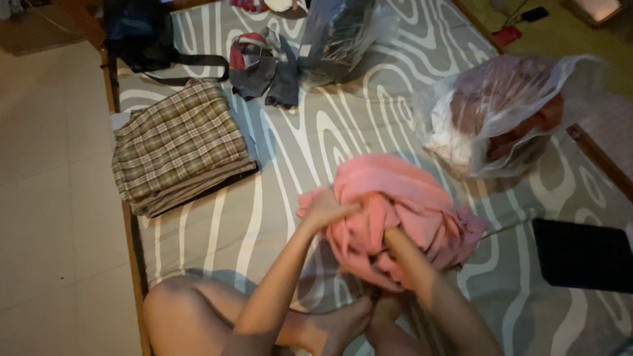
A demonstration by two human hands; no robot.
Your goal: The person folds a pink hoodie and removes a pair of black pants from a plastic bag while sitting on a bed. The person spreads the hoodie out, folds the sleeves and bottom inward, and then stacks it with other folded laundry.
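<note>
While the left hand [326,207] grips the pink cloth [395,211] — the right hand [394,236] is tucked inside, grip hidden — folding seems underway.

Dim, warm indoor light here — the whole view carries a dull orange-grey cast, and the brightest spot is a pale glow at the top right corner. The clear plastic bag [508,112] catches soft glare along its wrinkles, while the dark bag [135,29] at top left and the black slab [583,254] at right sink into near-featureless shadow. Everything looks soft and grainy — motion blur smears the pink cloth [395,211] and both forearms, and edges lack crisp detail.
</note>
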